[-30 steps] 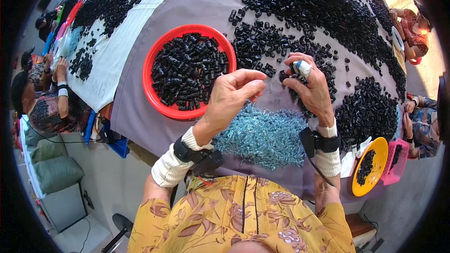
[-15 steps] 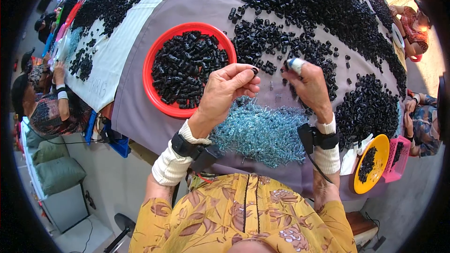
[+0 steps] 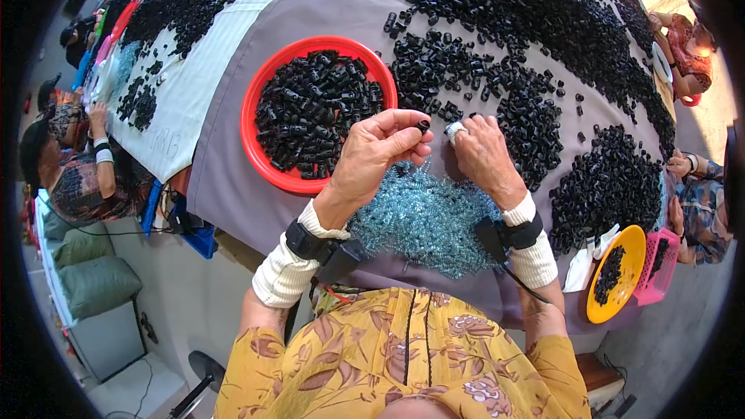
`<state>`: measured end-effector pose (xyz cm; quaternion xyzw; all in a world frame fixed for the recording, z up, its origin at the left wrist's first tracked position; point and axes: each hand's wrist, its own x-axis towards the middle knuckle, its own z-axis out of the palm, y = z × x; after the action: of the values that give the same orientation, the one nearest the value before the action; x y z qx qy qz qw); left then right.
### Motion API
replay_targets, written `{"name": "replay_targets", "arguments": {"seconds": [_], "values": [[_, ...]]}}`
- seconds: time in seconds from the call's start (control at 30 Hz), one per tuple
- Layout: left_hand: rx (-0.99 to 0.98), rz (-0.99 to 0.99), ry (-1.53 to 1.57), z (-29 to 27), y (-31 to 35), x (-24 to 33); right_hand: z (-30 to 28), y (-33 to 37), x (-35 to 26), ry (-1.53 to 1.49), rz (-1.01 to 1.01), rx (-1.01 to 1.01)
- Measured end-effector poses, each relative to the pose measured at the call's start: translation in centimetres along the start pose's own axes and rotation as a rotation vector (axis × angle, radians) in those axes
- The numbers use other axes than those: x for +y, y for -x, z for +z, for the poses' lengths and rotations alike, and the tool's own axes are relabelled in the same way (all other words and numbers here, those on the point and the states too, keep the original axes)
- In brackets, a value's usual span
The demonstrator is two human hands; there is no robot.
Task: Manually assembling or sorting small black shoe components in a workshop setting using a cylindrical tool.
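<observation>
Left hand [image 3: 376, 151] raised over the table edge, thumb and forefinger pinching one small black plastic piece [image 3: 423, 125] at the fingertips; the other fingers curl loosely. Right hand [image 3: 485, 157] rests knuckles-up just beside it, fingers bent down into the near edge of the pale blue wire clips [image 3: 423, 221], a white wrap on one fingertip; whether it grips a clip I cannot tell. Both wrists carry black straps over white cuffs. Step in hand, as I judge it: one black piece is picked up and held ready, and the right hand is fetching a clip to join to it. The next move would call for bringing the two hands together and lining the small parts up closely, since both are tiny and easily dropped into the heaps. Red round basin [image 3: 256, 101] of black pieces lies to the left of the hands, touching the blue heap's far side. Loose black piles [image 3: 543, 23] spread over the grey cloth [image 3: 341, 0] beyond. A white striped sheet [image 3: 194, 85] covers the far left. A yellow dish [image 3: 621, 295] and a pink basket [image 3: 660, 271] sit at the right edge. No labels or signs show.
</observation>
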<state>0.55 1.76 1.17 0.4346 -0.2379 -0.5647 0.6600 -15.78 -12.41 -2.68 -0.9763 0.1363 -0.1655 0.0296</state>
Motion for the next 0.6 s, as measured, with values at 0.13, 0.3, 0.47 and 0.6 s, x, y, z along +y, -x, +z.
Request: {"name": "replay_targets", "arguments": {"seconds": [0.13,0.3,0.47,0.6], "values": [[-0.007,-0.001,-0.002,0.3,-0.1,-0.1,-0.5,-0.1,-0.4,0.024,-0.036,-0.053],[-0.015,0.0,-0.011,0.5,-0.2,0.0,-0.8,0.2,-0.2,0.002,-0.024,-0.031],[-0.012,-0.025,-0.021,1.1,-0.3,0.0,-0.9,0.3,0.7,-0.116,-0.004,-0.036],[-0.015,-0.046,-0.033,1.6,-0.4,-0.1,-3.1,-0.4,0.9,-0.463,0.206,0.034]]}}
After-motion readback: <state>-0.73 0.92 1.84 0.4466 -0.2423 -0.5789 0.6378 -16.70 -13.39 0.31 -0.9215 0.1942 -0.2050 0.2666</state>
